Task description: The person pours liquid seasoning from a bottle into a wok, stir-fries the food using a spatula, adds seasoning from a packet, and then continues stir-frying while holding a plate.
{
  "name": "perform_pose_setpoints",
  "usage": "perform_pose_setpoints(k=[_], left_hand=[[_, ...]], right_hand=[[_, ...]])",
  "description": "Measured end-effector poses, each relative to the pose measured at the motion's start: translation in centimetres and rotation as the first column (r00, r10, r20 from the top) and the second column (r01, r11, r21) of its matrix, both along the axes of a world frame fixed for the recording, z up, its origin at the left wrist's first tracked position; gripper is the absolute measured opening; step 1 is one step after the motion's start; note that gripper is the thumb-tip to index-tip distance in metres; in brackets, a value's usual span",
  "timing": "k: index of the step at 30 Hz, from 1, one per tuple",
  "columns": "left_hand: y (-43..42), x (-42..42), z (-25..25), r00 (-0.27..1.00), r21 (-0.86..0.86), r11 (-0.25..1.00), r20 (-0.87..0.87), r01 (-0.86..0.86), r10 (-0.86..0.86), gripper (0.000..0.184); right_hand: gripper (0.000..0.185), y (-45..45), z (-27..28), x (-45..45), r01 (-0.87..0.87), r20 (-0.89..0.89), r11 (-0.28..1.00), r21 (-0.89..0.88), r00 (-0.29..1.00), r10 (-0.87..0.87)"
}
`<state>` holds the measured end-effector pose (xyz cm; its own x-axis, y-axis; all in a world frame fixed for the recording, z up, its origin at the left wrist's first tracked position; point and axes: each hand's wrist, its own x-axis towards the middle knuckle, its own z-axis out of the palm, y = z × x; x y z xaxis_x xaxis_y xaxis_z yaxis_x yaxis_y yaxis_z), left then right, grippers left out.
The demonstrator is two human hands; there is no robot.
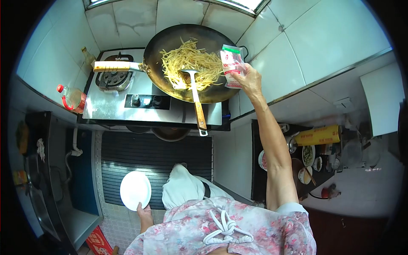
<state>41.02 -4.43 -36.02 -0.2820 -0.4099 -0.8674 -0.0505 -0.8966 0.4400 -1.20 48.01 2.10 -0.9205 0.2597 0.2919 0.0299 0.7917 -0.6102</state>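
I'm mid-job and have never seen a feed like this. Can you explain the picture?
There's no machine: a camera worn on a person's head looks forward and down at their two bare hands. The right hand holds a small plastic packet with red print and a green band at the right edge of a large dark metal wok. The wok sits on a silver metal stove and contains pale yellow strips of food; a metal spatula with a wooden handle rests in it. Lower down, the left hand holds a round white plate by its edge.
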Motion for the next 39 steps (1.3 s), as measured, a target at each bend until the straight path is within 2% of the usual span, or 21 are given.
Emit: perform_pose_setpoints(k=[3, 6, 9, 12, 15, 18, 21, 24, 27, 30, 33, 36, 39], left_hand=[[-0.7, 0.1, -1.3, 0.998, 0.047, 0.999, 0.056, -0.009, 0.006, 0.047], [-0.1, 0.1, -0.7, 0.998, 0.009, 1.000, 0.059, -0.004, 0.003, 0.047], [0.6, -0.5, 0.9, 0.999, -0.027, 0.999, 0.017, 0.029, -0.028, 0.047], [-0.2, 0.1, -0.4, 1.000, 0.012, 1.000, 0.003, 0.026, -0.026, 0.047], [-0.2, 0.6, -0.3, 0.998, 0.006, 0.999, -0.046, 0.051, -0.051, 0.047], [-0.1, -0.6, -0.6, 0.996, -0.010, 0.999, 0.079, 0.031, -0.030, 0.047], [0.3, 0.1, 0.7, 0.995, 0.014, 0.996, -0.034, 0.090, -0.089, 0.047], [0.9, -0.2, 1.5, 0.993, -0.022, 0.994, -0.048, 0.104, -0.105, 0.047], [1.0, -0.4, 1.2, 0.997, -0.020, 0.997, 0.020, 0.073, -0.072, 0.047], [0.6, -0.2, 0.5, 0.996, 0.001, 0.996, 0.023, 0.084, -0.084, 0.048], [0.4, 0.0, -0.2, 1.000, 0.014, 1.000, 0.002, 0.014, -0.014, 0.039], [0.8, 0.1, 0.4, 0.997, -0.006, 0.998, 0.032, 0.065, -0.065, 0.048], [0.8, 0.6, 0.4, 0.997, 0.003, 0.997, -0.029, 0.072, -0.072, 0.049]], right_hand=[[0.033, -0.5, -0.6, -0.1, -0.047, -0.141, 0.990, -0.134, 0.990, 0.028], [0.031, -0.2, -0.4, -0.7, -0.019, -0.001, 1.000, 0.012, 1.000, 0.019], [0.031, -0.3, -0.5, -0.5, -0.016, 0.032, 0.999, -0.030, 0.999, 0.017], [0.031, -0.9, -0.1, 0.0, -0.048, -0.093, 0.996, -0.082, 0.995, 0.041], [0.031, -0.4, -0.2, -0.7, -0.048, -0.030, 0.996, -0.070, 0.998, 0.046], [0.031, -0.4, -0.1, -0.5, -0.022, -0.050, 0.997, -0.069, 0.999, 0.019], [0.032, -0.1, -0.7, -0.6, -0.041, -0.052, 0.999, -0.011, 0.998, 0.041], [0.032, -0.6, -0.6, -0.3, -0.038, -0.067, 0.997, -0.069, 0.997, 0.034], [0.033, -1.3, 0.0, -0.2, -0.033, -0.125, 0.998, -0.055, 0.992, 0.026], [0.034, -0.3, -0.6, -1.2, -0.013, 0.007, 0.996, 0.084, 1.000, 0.012], [0.033, -0.1, -0.7, -1.0, -0.026, -0.039, 0.999, 0.046, 0.999, 0.027], [0.033, -0.3, -0.7, -0.6, -0.012, -0.024, 1.000, -0.018, 1.000, 0.011], [0.033, -0.9, -0.2, -0.1, -0.010, -0.002, 0.998, -0.054, 1.000, 0.010]])
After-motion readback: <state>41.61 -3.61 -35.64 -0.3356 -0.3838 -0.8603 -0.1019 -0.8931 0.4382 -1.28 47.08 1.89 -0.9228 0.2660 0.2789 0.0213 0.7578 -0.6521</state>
